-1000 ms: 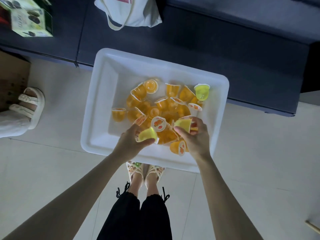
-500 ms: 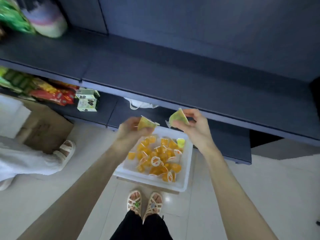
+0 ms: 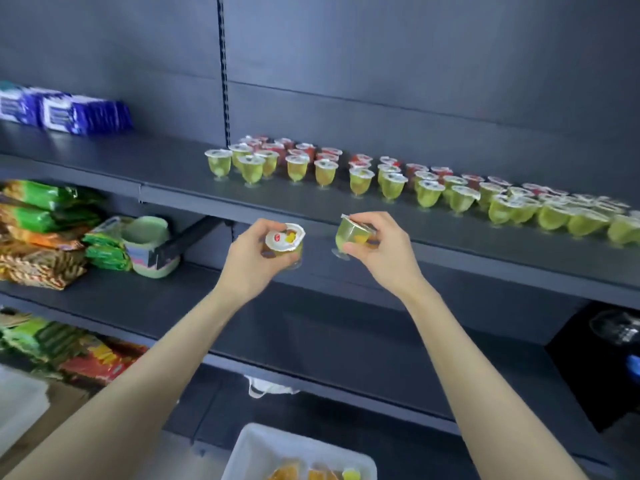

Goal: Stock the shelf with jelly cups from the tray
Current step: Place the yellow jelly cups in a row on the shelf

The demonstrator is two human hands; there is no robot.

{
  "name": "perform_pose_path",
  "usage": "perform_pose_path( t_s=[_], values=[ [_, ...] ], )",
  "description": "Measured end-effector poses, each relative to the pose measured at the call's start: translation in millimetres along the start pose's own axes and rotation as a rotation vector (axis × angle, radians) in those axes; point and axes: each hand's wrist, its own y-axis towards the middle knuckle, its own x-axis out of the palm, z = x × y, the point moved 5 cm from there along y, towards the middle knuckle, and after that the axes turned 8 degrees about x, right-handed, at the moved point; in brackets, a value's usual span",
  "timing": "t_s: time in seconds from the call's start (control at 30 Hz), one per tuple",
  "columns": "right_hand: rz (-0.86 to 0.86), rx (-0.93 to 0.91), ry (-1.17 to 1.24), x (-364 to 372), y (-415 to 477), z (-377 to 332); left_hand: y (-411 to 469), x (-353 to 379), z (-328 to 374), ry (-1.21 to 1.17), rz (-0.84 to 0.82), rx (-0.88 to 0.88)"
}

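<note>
the left hand (image 3: 252,258) curls its fingers round a yellow jelly cup (image 3: 285,239), lid toward the camera: white foil with a red round mark and a fruit print, lettering too blurred to read. the right hand (image 3: 381,251) pinches a green jelly cup (image 3: 351,233) tipped sideways, foot pointing left. both hang just below the front edge of the shelf (image 3: 173,174), where rows of cups (image 3: 391,183), green and red, stand upright. the white tray (image 3: 252,445) lies low, orange cups inside.

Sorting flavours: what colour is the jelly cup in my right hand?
Yellow-green jelly cup, clearest in the head view.
</note>
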Motion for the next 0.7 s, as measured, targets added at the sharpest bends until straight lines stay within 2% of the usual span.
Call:
perform_pose_path(
  t_s=[0.17, 0.4, 0.7],
  values=[
    [0.126, -0.076, -0.081, 7.0, 45.5, -19.2, 68.7, -14.4, 3.8, 0.201, 0.055, 0.149],
    [0.209, -0.029, -0.235, 51.1, 110.8, -16.9, 150.9, -23.7, -31.9, 0.351, -0.029, 0.217],
    [0.274, 0.06, -0.318, 90.6, 167.8, -6.3, 202.4, -12.7, -63.8, 0.386, -0.182, 0.302]
  ],
)
